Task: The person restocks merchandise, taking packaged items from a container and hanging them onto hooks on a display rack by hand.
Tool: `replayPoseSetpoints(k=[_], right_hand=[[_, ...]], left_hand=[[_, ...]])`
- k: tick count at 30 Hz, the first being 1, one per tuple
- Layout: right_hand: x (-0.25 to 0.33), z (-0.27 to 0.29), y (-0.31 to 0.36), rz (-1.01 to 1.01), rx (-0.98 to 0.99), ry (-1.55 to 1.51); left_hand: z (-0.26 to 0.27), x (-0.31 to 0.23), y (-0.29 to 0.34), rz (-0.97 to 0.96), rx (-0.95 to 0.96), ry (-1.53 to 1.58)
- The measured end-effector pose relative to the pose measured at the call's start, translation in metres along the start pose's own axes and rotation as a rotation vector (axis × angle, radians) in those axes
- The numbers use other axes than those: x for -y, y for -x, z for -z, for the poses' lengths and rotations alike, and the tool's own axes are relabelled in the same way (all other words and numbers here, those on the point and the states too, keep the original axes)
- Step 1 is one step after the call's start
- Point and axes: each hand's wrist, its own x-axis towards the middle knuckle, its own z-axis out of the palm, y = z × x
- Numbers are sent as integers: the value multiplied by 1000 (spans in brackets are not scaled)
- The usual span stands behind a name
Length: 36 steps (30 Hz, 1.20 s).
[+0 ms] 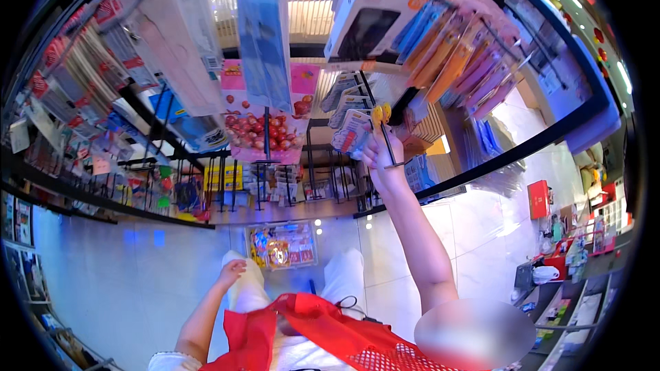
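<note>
My right hand (pixel 382 150) is raised to the display rack, its fingers closed on a small yellow rounded item (pixel 380 115). A black metal hook (pixel 392 148) runs across that hand, and the item lies against it. Just left of the fingers, several pale blue carded packs (pixel 352 130) hang on another hook. My left hand (pixel 232 272) rests low by my left thigh, holding nothing, with its fingers loosely bent. What exactly the yellow item is remains too small to tell.
The black-framed rack (pixel 481 159) curves around in front, with bare hooks (pixel 337 175) sticking out. Blue hanging packs (pixel 265 48), a white and orange box (pixel 368 17) and a pink panel with red fruit (pixel 265 130) fill it. A clear tray of packets (pixel 282 244) is on the floor.
</note>
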Motion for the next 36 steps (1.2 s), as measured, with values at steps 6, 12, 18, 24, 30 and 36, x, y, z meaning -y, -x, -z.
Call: replayPoseSetpoints(k=[6, 12, 18, 24, 30, 36], right_hand=[[12, -12, -4, -103, -85, 112], [29, -34, -1, -212, -121, 216], [33, -38, -7, -210, -106, 271], [17, -40, -7, -200, -134, 344], [2, -39, -4, -159, -122, 184], [10, -28, 14, 28, -117, 359]], left_hand=[[7, -59, 94, 62, -157, 5], [-5, -120, 133, 43, -16, -33], [36, -173, 134, -272, 105, -371], [52, -261, 163, -389, 73, -412], [-13, -341, 166, -541, 300, -589], [-140, -433, 151, -857, 375, -441]])
